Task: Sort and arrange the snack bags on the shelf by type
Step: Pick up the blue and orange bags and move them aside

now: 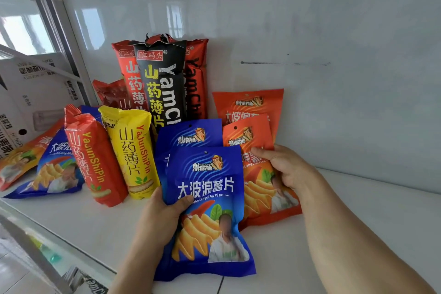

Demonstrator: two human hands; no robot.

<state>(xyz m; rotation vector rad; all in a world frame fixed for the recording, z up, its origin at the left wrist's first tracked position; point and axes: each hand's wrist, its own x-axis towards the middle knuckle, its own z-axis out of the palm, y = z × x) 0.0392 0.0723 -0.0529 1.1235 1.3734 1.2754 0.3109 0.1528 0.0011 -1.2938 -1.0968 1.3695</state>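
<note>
1. We're looking down at a white shelf (358, 234), glossy and pale, with a smooth white back wall (310, 31) that throws back window reflections.
2. Off to our left, a grey metal upright (59, 31) frames the shelf, and beyond it sit white cardboard boxes (35, 83) printed with dark lettering.
3. Along the back, three tall yam chip bags stand against the wall: a black yam bag (162, 86) in front, a red yam bag (131, 74) to its left and another red yam bag (196, 79) to its right.
4. In front of those, a yellow bag (133, 155) and a red-orange bag (95, 162) lean side by side.
5. Far left, a blue chip bag (55, 169) lies tilted on the shelf, with an orange bag (19, 162) partly under it.
6. Now the hands! Our left hand (160, 217) grips the front blue bag (210, 210) at its left edge, thumb curled over the face, fingers hidden behind.
7. A second blue bag (188, 133) stands just behind that one, touching it.
8. Our right hand (284, 164) pinches the front orange bag (260, 186) near its upper right side, thumb lying across the front.
9. Behind it, a rear orange bag (248, 105) leans on the back wall.
10. The blue and orange pairs sit just beside each other, mid-shelf.
</note>
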